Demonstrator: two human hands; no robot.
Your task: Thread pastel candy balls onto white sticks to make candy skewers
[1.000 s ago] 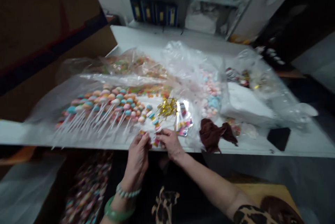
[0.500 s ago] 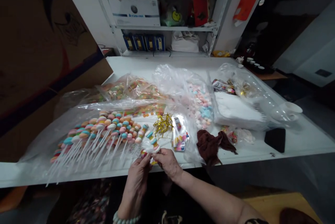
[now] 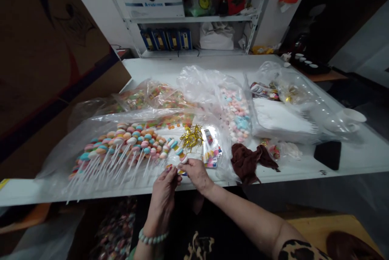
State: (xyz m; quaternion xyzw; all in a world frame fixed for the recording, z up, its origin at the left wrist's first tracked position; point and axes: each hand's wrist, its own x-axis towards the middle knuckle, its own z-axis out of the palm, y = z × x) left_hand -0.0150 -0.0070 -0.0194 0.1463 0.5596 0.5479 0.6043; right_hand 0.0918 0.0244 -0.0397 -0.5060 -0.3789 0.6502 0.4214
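Facing a long white table (image 3: 152, 64), I have my forearms reaching up to its near edge. A big brown cardboard box (image 3: 54, 69) fills the left side, and beyond the far edge a metal shelf unit (image 3: 194, 19) holds a white carton, blue boxes and a white bag. Clear plastic (image 3: 56, 156) is spread across the left and middle of the tabletop, and on it lies a heap of candy sticks (image 3: 121, 138), their white sticks pointing towards me. Behind the heap is a bag of orange and green sweets (image 3: 164, 91). Right of centre I see a stack of white sheets (image 3: 279, 120), a bag of pink and blue sweets (image 3: 237, 116) and a crumpled brown cloth (image 3: 246, 162). My right hand (image 3: 196, 175) and my left hand (image 3: 165, 183) meet at the front edge. Just past them are fanned printed cards (image 3: 211, 148) and a tangle of gold ties (image 3: 192, 136). A short row of striped candies (image 3: 178, 150) slants up from my right fingertips, between the heap and the cards; my right thumb and finger pinch its lower end. My left fingertips are closed on a bright-coloured bit (image 3: 170, 167), too small to make out.
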